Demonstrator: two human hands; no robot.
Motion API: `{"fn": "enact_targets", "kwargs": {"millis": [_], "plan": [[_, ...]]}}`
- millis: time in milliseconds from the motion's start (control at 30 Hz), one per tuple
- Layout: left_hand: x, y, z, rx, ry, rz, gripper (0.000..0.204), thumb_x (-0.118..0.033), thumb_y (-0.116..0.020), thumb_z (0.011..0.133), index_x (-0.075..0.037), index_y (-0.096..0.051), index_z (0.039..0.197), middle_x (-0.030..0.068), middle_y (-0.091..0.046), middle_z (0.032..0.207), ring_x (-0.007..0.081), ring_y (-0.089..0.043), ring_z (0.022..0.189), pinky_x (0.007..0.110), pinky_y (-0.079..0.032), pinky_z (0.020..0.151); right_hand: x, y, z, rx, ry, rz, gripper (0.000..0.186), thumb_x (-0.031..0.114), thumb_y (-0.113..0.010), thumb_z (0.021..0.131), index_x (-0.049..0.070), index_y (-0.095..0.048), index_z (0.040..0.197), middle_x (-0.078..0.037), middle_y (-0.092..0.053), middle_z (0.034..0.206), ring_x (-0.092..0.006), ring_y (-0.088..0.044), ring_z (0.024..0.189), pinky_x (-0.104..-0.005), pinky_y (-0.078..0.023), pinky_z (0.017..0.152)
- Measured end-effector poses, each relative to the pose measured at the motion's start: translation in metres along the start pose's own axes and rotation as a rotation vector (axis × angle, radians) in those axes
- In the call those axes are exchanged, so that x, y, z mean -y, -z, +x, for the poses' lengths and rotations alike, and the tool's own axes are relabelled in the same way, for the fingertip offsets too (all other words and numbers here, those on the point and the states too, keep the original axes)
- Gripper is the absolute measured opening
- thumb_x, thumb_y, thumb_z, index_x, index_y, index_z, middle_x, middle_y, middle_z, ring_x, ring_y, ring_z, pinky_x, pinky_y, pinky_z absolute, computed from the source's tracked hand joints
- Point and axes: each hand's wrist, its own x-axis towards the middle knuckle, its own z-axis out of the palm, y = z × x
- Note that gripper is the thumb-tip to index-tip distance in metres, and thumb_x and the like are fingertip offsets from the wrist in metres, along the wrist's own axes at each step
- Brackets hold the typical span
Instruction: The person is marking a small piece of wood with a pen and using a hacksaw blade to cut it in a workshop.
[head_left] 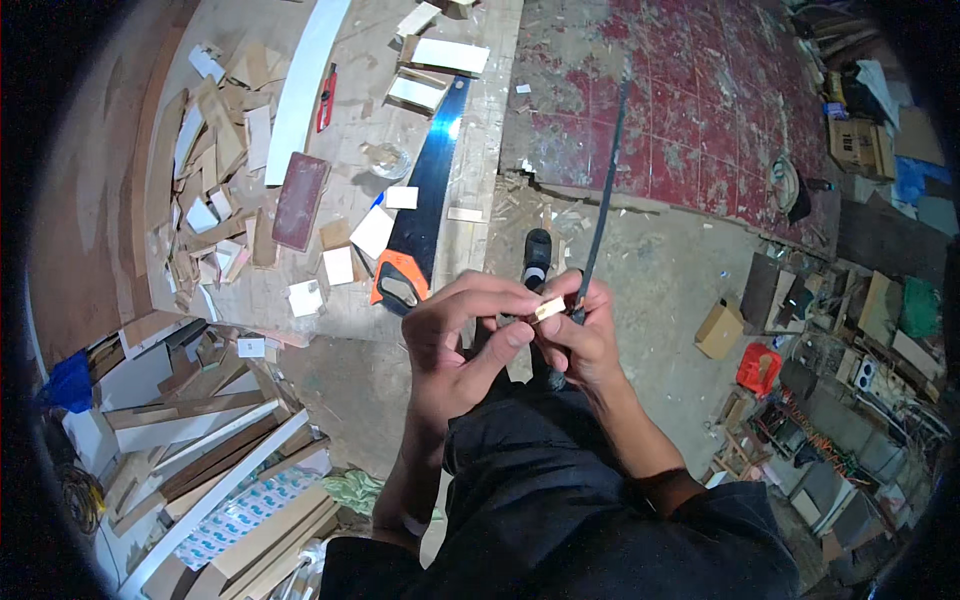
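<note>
My left hand (465, 350) has its fingers closed on a small pale wooden piece (549, 309) in front of my body. My right hand (580, 335) is curled at the same piece, its thumb against it, and also grips a long, thin dark strip (609, 180) that angles up and away to the right. What lies under my fingers is partly hidden. Left of my hands, a handsaw (398, 268) with an orange handle and shiny blade rests on a wooden workbench (340, 150) among pale offcuts (372, 231) and a maroon board (300, 200).
A clear cup (385, 160) and red level (326, 100) are on the bench. Board piles (210, 440) fill the lower left. A red-tiled surface (680, 110) lies ahead-right; a red crate (758, 368), cardboard box (720, 330) and clutter line the right. My shoe (537, 250) shows below.
</note>
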Motion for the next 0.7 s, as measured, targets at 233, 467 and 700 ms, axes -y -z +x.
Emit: {"fn": "enact_targets", "kwargs": {"millis": [233, 467, 700], "plan": [[-0.031, 0.01, -0.031, 0.021, -0.082, -0.054, 0.017, -0.003, -0.071, 0.09, 0.005, -0.071, 0.106, 0.0115, -0.071, 0.099, 0.0115, -0.064, 0.084, 0.024, -0.049, 0.071, 0.004, -0.045, -0.046, -0.064, 0.196, -0.391, 0.023, 0.009, -0.083, 0.081, 0.002, -0.063, 0.089, -0.003, -0.064, 0.071, -0.0055, -0.053, 0.049, -0.0216, -0.039, 0.042], [-0.079, 0.029, -0.058, 0.06, 0.075, -0.166, 0.014, 0.0, -0.066, 0.094, 0.006, -0.071, 0.106, 0.0128, -0.07, 0.096, 0.0114, -0.066, 0.078, 0.023, -0.052, 0.066, 0.015, -0.08, -0.085, 0.014, 0.297, -0.355, 0.025, 0.007, -0.08, 0.084, -0.004, -0.069, 0.104, -0.007, -0.072, 0.082, -0.0136, -0.069, 0.074, -0.0269, -0.055, 0.069], [-0.097, 0.046, -0.076, 0.128, 0.071, -0.17, 0.02, 0.0, -0.069, 0.092, 0.008, -0.07, 0.11, 0.0154, -0.071, 0.095, 0.0132, -0.069, 0.083, 0.023, -0.058, 0.067, 0.028, -0.1, -0.095, 0.096, 0.268, -0.519, 0.027, -0.001, -0.08, 0.08, -0.007, -0.07, 0.105, -0.007, -0.073, 0.083, -0.0109, -0.068, 0.076, -0.0243, -0.053, 0.069]]}}
